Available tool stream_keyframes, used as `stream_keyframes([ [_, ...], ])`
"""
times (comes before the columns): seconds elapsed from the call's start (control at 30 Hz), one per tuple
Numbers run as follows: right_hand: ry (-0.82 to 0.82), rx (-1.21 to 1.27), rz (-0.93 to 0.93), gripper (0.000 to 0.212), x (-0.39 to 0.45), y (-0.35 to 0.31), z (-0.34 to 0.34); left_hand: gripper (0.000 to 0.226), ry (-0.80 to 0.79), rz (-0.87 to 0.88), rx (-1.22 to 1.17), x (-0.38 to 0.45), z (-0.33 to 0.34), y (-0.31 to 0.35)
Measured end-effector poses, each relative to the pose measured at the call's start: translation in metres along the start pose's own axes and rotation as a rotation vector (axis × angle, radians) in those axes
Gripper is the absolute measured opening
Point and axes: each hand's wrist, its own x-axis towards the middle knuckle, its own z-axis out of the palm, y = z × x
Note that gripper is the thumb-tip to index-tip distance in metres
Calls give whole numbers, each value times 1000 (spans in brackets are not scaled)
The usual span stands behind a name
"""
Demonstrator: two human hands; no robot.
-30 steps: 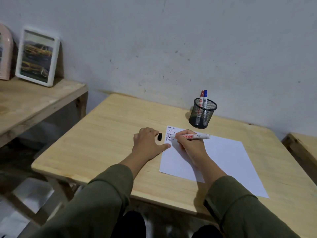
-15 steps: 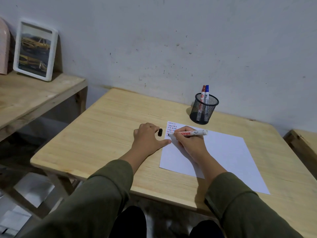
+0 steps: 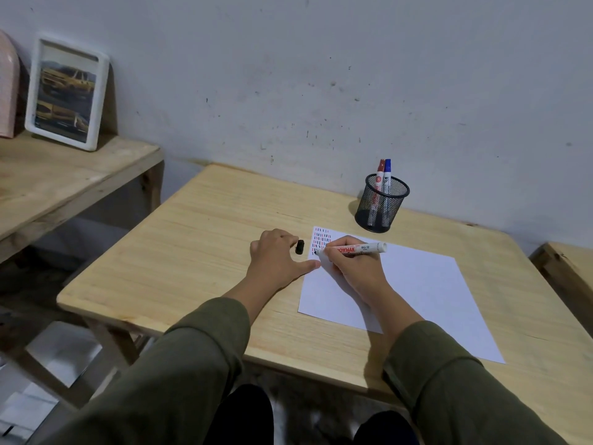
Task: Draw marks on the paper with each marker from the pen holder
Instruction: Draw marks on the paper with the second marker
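A white sheet of paper [image 3: 414, 284] lies on the wooden table [image 3: 199, 252], with rows of short red, blue and black marks [image 3: 321, 239] in its far left corner. My right hand [image 3: 356, 268] grips an uncapped white marker [image 3: 361, 248], its black tip touching the paper just below the marks. My left hand [image 3: 276, 258] rests on the table beside the paper's left edge, its thumb touching the sheet, with the black cap [image 3: 299, 246] at its fingertips. A black mesh pen holder [image 3: 382, 203] behind the paper holds a red marker [image 3: 380, 175] and a blue marker [image 3: 387, 175].
A lower wooden bench [image 3: 57, 184] on the left carries a white picture frame [image 3: 65, 91] leaning on the wall. Another wooden surface [image 3: 571, 264] shows at the right edge. The wall runs close behind the table.
The marker tip has moved slightly down the block of marks. My view has tilted a little downward. The left hand and the cap have stayed where they were.
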Motion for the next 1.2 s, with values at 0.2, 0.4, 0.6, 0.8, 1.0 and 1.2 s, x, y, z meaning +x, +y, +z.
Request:
stream_keyframes([
  [0.2, -10, -9, 2, 6, 0, -1, 0, 55, -3, 4, 3, -2, -1, 0],
  [0.4, 28, 86, 4, 7, 0, 3, -2, 51, 21, 28, -55, -5, -3, 4],
  [0.6, 17, 263, -4, 4, -1, 0, -6, 25, 40, 97, -226, -7, -7, 10],
  [0.8, 28, 403, 40, 21, -1, -14, -23, 20, 174, -83, -560, -7, -14, 19],
  [1.0, -7, 453, -47, 13, 3, -43, -49, 35, 211, -202, -1035, 9, -22, 50],
  [1.2, 4, 443, -118, 15, 7, -62, -68, 26, 137, -51, -1114, 17, -32, 84],
])
